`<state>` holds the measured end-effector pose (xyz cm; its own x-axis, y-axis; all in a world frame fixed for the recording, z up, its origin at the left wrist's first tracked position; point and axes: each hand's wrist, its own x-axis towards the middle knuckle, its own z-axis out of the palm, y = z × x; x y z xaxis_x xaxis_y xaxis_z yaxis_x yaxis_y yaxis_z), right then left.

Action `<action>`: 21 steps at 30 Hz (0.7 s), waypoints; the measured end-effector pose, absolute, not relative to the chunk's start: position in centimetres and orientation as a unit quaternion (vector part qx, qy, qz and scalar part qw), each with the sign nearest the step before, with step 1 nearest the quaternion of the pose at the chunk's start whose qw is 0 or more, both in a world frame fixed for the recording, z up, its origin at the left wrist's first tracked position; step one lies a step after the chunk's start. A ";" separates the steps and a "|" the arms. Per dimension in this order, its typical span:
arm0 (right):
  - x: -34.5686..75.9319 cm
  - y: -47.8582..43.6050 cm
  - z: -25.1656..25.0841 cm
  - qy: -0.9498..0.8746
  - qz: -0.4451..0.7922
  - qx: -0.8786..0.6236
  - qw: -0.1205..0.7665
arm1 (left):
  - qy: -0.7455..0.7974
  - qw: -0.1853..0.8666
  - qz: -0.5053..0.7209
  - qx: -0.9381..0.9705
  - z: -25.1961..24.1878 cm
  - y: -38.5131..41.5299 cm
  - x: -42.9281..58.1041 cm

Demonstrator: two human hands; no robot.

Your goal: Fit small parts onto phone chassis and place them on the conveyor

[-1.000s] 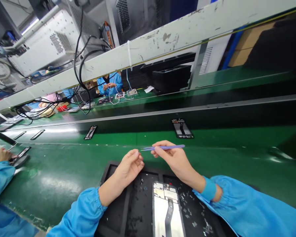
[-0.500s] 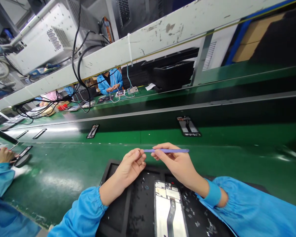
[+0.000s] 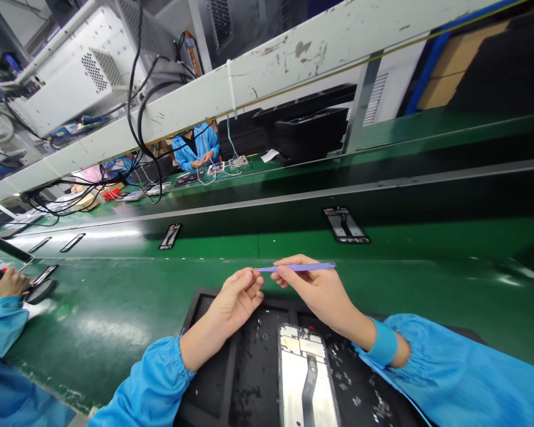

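Observation:
My right hand (image 3: pixel 314 287) pinches blue tweezers (image 3: pixel 300 267), their tips pointing left. My left hand (image 3: pixel 235 296) has its fingertips pinched together right at those tips; whatever is between them is too small to make out. Both hands hover above a black tray (image 3: pixel 213 367) at the bench's near edge. On the tray lies an open phone frame (image 3: pixel 305 379) with a dark flex strip down its middle, and several tiny loose parts are scattered around it.
Beyond the tray runs a green conveyor belt (image 3: pixel 115 302) with phone frames (image 3: pixel 346 225) (image 3: pixel 169 235) spaced along it. At the far left a co-worker's hand (image 3: pixel 9 283) rests by another phone. Another person in blue (image 3: pixel 194 148) sits across the line, under a white beam hung with cables.
The tweezer tips have closed in on my left fingertips, which now meet them. The phone frames on the belt have drifted slightly to the right.

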<state>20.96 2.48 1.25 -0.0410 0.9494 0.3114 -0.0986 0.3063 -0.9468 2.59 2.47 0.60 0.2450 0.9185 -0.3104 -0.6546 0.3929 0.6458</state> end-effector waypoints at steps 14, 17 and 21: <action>21.6 2.8 0.3 -0.647 0.357 -0.390 0.549 | 0.344 0.763 0.508 0.204 0.6 2.5 2.6; 21.6 2.7 0.5 -0.663 0.334 -0.384 0.550 | 0.344 0.766 0.503 0.205 0.6 2.5 2.6; 21.7 2.7 0.9 -0.683 0.313 -0.358 0.554 | 0.345 0.768 0.499 0.204 0.5 2.6 2.5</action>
<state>21.68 2.66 0.94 -0.1285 0.8365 0.5327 0.1426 0.5472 -0.8248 2.47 2.56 0.50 0.2640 0.9076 -0.3264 -0.6263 0.4187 0.6576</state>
